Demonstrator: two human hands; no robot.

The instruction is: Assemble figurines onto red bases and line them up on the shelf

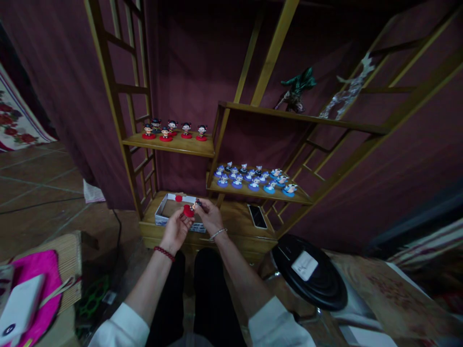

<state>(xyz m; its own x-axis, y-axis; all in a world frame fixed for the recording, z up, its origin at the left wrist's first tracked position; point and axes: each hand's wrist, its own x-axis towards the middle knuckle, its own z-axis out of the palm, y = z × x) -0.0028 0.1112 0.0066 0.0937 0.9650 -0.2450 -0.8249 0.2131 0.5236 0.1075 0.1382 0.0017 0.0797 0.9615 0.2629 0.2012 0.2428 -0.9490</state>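
Note:
My left hand (176,229), with a dark red bead bracelet on the wrist, pinches the red round base of a small figurine (188,211). At the dark-haired upper end of that figurine are the closed fingers of my right hand (211,216), whose wrist wears a silver bangle. The figurine is tilted on its side between both hands. Just beneath is a shallow white cardboard box (161,220) on the lowest shelf, partly hidden by my hands. Inside the box, near its back wall, lies a red disc (178,198).
Several red-based figurines (186,130) stand on the upper left shelf. Several blue and purple figurines (254,183) fill the middle right shelf. A phone (257,216) lies on the lowest shelf. Higher up stands a dark green statue (298,90). A black round stool (309,272) is at right.

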